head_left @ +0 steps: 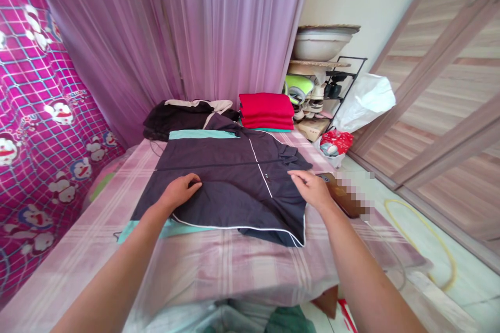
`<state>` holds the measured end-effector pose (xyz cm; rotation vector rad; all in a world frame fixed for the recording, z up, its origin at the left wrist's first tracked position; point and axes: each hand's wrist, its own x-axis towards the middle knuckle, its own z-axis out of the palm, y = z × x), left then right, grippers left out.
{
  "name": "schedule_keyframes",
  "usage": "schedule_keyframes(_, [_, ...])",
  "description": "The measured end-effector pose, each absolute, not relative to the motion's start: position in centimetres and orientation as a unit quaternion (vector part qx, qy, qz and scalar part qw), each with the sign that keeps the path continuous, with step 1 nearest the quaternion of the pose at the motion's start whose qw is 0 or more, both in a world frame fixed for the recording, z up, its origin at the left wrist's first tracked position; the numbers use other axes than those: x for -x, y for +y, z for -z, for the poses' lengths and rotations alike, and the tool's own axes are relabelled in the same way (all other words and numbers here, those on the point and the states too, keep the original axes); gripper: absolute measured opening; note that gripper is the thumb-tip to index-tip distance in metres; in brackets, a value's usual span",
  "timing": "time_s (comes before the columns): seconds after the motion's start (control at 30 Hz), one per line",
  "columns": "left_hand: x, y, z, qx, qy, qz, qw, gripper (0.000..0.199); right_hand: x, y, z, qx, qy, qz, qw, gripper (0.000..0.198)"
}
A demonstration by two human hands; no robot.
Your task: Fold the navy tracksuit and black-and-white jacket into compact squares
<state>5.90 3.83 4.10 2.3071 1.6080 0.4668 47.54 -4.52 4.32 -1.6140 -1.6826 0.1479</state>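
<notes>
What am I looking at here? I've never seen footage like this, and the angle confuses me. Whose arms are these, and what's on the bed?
There is no machine here. The one picture comes from a camera worn on a person's head, looking forward and down, so the two bare arms reaching in are that person's own.

On the pink checked bed cover lies a dark jacket with teal bands and thin white piping. The left hand rests on its fabric, fingers curled as if pinching it; the right hand touches its right edge. Neither hand lifts anything.

Behind the jacket lie a dark clothes pile and a folded red stack. A shoe rack stands beyond, by the wall.
</notes>
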Motion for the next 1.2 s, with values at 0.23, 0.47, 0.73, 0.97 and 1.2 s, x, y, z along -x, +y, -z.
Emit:
schedule_keyframes(0.23, [-3.6, 5.0, -6.1, -0.806, 0.559, -0.056, 0.185, 0.039, -40.7, -7.8, -9.2, 0.494, -0.848, -0.183, 0.063, 0.059])
schedule_keyframes(0.47, [-3.7, 6.6, -8.1, -0.768, 0.603, -0.127, 0.177, 0.04, -39.0, -6.1, -10.5, 0.497, -0.855, -0.146, 0.002, 0.037])
schedule_keyframes(0.73, [-5.1, 9.3, -10.1, -0.67, 0.708, -0.185, 0.126, 0.032, -36.3, -7.2, -11.5, 0.505, -0.855, -0.118, -0.015, 0.062])
schedule_keyframes(0.97, [-6.4, 10.9, -17.3, -0.65, 0.682, -0.335, 0.025, 0.051, -37.3, 0.5, -15.1, 0.626, -0.773, 0.005, 0.103, 0.033])
schedule_keyframes(1.2, [-4.2, 12.0, -18.6, -0.732, 0.602, -0.32, 0.024, 0.086, -42.7, 10.6, -13.4, 0.783, -0.606, -0.041, 0.132, 0.038])
